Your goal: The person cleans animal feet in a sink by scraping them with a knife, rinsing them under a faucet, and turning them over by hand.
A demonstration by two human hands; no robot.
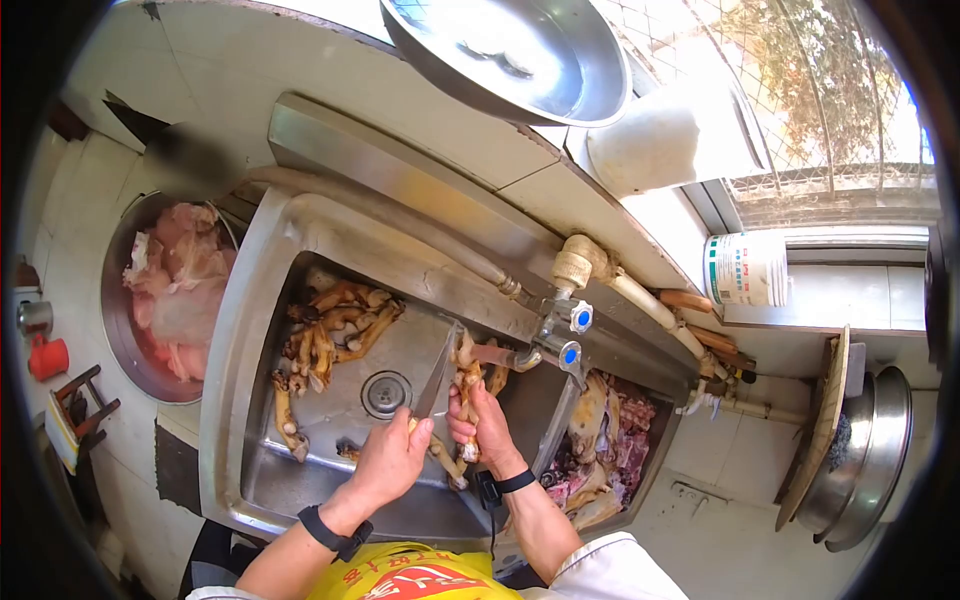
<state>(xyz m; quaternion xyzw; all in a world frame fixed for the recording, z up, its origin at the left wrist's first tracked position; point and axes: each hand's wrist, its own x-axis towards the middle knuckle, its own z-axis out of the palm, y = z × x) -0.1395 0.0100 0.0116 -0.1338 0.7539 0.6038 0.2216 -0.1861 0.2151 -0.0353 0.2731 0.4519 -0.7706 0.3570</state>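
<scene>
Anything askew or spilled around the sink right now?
The large metal bowl above the sink looks a bit off: its rim appears to jut past the edge of the window ledge. No spill stands out.

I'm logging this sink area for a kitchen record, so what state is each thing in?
Knife: unsheathed, in the left hand.
Animal foot: gripped by the right hand.
Left sink compartment: no standing water visible, feet inside.
Drain: strainer uncovered.
Right compartment: loaded with raw meat.
Metal bucket: uncovered, raw meat inside.
Tap: cannot tell whether running.
</scene>
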